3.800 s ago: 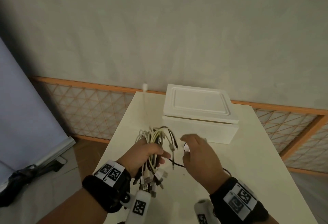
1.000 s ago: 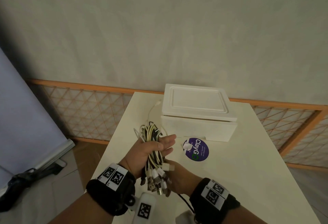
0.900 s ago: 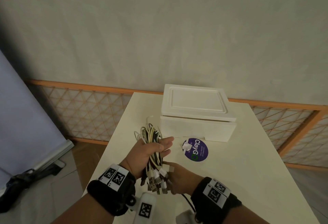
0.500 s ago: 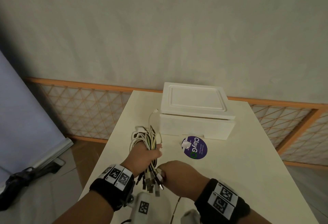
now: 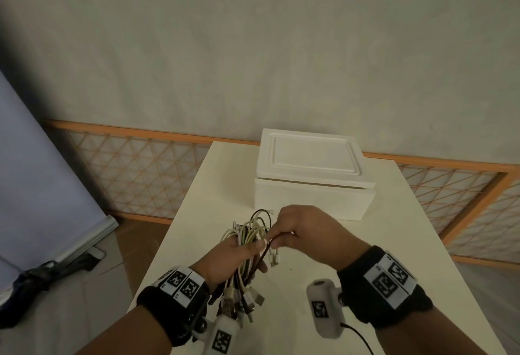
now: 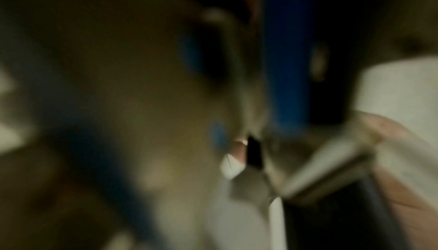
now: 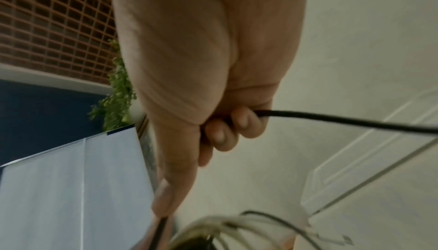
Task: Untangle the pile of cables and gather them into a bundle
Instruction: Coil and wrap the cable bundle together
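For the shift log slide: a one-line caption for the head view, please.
Left hand grips the cable bundle above the table while right hand pinches a black cable.

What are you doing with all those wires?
A person is tidying cables over a white table. The left hand holds the cable bundle upright, its plugs hanging below the wrist. The right hand grips one black cable and holds it beside the bundle. A closed white box sits on the table behind the hands.
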A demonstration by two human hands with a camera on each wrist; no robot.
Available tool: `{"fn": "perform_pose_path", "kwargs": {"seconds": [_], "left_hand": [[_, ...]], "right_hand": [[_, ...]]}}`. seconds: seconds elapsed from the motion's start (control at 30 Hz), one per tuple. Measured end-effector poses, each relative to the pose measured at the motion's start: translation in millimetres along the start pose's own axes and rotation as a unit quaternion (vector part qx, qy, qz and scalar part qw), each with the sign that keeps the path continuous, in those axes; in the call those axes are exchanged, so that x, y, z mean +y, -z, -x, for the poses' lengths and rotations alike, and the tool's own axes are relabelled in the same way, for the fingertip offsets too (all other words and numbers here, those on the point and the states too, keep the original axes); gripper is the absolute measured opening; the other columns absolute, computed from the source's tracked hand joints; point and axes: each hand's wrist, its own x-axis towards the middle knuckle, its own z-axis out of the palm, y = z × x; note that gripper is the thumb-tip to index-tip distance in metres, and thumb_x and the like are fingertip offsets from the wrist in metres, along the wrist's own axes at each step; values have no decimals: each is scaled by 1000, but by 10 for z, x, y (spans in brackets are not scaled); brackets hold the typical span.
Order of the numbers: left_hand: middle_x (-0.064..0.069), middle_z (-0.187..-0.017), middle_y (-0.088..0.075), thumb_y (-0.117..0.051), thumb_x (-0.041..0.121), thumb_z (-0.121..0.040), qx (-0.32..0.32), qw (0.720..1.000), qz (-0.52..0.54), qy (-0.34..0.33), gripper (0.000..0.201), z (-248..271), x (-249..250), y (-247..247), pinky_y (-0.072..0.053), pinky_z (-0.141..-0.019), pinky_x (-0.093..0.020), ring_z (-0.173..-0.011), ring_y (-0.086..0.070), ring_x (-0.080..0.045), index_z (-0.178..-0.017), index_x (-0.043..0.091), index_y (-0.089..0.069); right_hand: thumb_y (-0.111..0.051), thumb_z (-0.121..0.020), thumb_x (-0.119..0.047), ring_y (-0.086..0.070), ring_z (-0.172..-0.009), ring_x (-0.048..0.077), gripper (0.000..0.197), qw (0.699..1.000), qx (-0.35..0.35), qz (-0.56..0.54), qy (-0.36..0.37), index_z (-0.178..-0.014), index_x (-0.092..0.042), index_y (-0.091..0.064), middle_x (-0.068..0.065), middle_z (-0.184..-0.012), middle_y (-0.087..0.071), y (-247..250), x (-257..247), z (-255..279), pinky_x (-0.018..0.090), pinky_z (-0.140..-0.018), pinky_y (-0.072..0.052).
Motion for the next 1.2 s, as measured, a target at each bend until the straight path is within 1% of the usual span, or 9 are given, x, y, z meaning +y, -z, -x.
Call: {"fn": "perform_pose_path", "kwargs": {"seconds": [0.07, 0.17, 0.3, 0.47, 0.63, 0.83, 0.93, 1.07, 1.2], "left_hand": [[-11, -73, -70, -67, 63, -73, -15, 999, 47, -1, 56, -12, -16, -12, -45, -52, -25, -52, -56, -20, -88, 9, -64], [-17, -75, -65, -82, 40, -53, -57, 998, 24, -2, 48, -13, 13, -62, -46, -54, -28, -52, -55, -22, -84, 9, -60], [-12, -59, -59, -76, 25, -60, -62, 998, -28, 17, 22, 15, 71, -123, -46, -54, -26, -52, -52, -20, -70, 8, -66], [-17, -62, -56, -68, 15, -65, -40, 999, 19, -21, 9, 55, 54, -125, -44, -56, -26, -53, -52, -22, -62, 10, -61], [-19, -70, -52, -69, 19, -62, -58, 995, 51, -59, 8, 66, 44, -147, -45, -58, -29, -55, -51, -24, -58, 16, -63], [-15, -61, -54, -68, 18, -62, -75, 995, 54, -36, 7, 71, 47, -160, -43, -61, -30, -55, -51, -24, -60, 13, -63], [-12, -57, -55, -67, 18, -61, -83, 995, 55, -24, 9, 68, 44, -164, -43, -58, -29, -54, -50, -23, -63, 10, -64], [-15, -66, -54, -68, 17, -62, -94, 994, 43, -24, 3, 84, 65, -191, -43, -59, -30, -55, -51, -23, -61, 16, -65], [-12, -68, -54, -68, 16, -61, -123, 991, 41, -41, 9, 98, 88, -225, -43, -59, -29, -54, -53, -19, -56, 22, -63]], "right_hand": [[-72, -81, -26, -50, -80, -3, 15, 1000, 30, 0, 8, -95, -22, -76, -10, -78, -62, -5, 65, -29, 7, -70, -35], [-73, -77, -26, -56, -79, 6, 15, 997, 72, -8, 21, -91, -21, -77, -3, -78, -65, -103, 54, -101, 13, -67, -41], [-77, -74, -21, -54, -71, 3, 18, 993, 100, -63, 0, -90, -17, -77, 0, -79, -64, -182, 39, -203, 21, -65, -46], [-60, -90, -30, -55, -82, -9, 24, 972, 153, -180, 6, -96, -13, -76, -17, -84, -59, -386, 46, -242, 10, -79, -38], [-24, -96, -59, -47, -110, 2, 54, 966, 232, -109, -39, -93, -30, -69, -26, -113, -62, -590, 31, -194, 29, -98, -28], [-36, -100, -43, -46, -107, 12, 33, 946, 300, 115, 40, -97, -33, -67, -19, -123, -61, -559, 51, -211, 30, -88, -29], [-36, -100, -41, -58, -105, 7, 43, 963, 261, 7, 64, -101, -17, -71, -7, -117, -67, -552, 32, -245, 29, -97, -41], [-36, -97, -47, -54, -111, -9, 49, 975, 137, -177, -15, -110, -13, -69, -17, -119, -61, -534, 30, -190, 20, -110, -32], [-37, -95, -44, -62, -86, 3, 44, 969, 125, -212, -32, -91, -15, -70, -13, -87, -67, -503, 27, -165, 25, -95, -44]]}}
